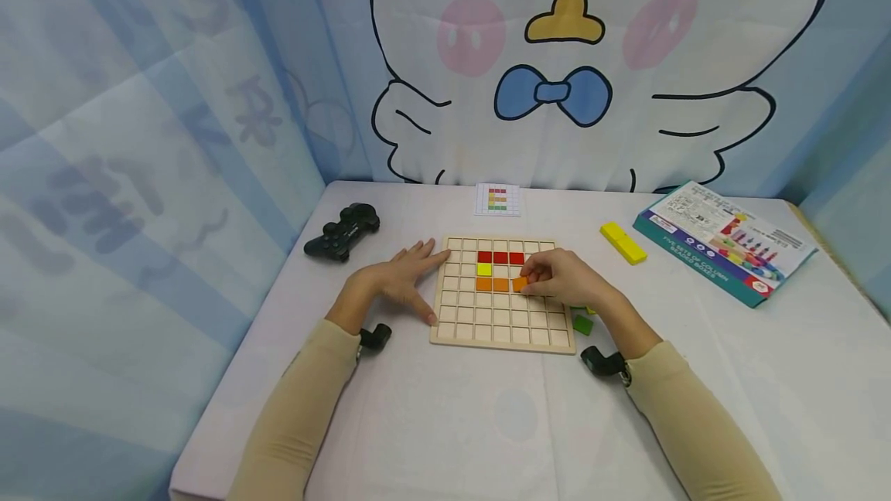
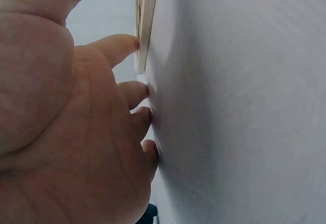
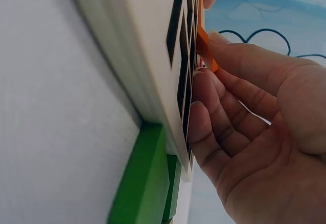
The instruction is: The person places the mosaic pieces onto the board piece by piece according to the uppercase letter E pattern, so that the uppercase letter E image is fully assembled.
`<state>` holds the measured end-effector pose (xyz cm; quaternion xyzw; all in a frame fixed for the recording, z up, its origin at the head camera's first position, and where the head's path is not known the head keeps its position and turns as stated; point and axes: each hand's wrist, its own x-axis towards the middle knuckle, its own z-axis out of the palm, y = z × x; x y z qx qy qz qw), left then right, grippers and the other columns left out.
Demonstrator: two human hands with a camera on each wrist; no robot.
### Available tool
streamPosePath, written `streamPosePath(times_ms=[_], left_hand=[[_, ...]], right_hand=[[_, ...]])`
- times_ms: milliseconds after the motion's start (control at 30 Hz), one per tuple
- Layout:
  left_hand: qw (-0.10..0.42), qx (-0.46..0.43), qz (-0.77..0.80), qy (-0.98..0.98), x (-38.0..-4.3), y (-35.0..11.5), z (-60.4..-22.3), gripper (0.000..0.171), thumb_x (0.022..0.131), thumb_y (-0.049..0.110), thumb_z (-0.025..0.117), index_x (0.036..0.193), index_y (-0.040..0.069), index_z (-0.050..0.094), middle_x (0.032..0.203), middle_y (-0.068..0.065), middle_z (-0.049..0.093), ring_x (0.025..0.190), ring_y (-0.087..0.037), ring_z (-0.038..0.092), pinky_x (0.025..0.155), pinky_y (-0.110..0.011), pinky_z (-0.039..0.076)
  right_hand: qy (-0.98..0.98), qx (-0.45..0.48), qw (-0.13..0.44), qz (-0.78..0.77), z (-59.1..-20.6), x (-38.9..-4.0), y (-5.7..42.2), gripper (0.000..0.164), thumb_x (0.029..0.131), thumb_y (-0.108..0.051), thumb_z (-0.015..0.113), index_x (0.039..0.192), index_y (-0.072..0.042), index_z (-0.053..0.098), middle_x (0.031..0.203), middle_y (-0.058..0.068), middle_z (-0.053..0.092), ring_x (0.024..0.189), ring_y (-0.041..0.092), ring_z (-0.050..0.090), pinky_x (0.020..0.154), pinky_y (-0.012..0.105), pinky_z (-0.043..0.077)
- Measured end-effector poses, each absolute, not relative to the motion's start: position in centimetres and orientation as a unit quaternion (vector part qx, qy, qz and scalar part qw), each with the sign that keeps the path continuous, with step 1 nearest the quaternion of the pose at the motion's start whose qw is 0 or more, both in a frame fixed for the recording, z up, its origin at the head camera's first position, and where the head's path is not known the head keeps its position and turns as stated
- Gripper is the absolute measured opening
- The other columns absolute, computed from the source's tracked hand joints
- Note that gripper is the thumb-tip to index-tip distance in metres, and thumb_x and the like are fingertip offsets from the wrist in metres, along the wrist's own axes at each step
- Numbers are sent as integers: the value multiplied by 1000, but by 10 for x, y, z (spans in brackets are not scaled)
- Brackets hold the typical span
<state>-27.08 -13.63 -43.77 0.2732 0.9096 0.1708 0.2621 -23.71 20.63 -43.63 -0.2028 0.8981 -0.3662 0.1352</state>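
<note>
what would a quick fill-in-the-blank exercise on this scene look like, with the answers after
The right grip pinches a tile coloured ____.
On the board, the farthest row of tiles is coloured ____.
The game controller is coloured ____.
For the person, the box lies to the board's ____.
Missing words: orange; red; black; right.

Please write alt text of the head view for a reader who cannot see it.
A person's right hand pinches an orange tile at a grid board, while the left hand touches the board's left edge. Three red tiles, one yellow tile and two more orange tiles show on it; a pattern card lies beyond.
</note>
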Motion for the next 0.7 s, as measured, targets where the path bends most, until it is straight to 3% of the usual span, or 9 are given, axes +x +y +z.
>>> streamPosePath(times_ms=[700], left_hand=[[259,274,174,910,-270,-136,-437,133,68,60,92,169,26,13,176,-11,-7,163,-31,-11,132,-53,-3]], right_hand=[[903,-207,126,-355,-435,-235,203,20,91,-17,82,104,-6,72,85,4,64,79,19,55,70,25,46]])
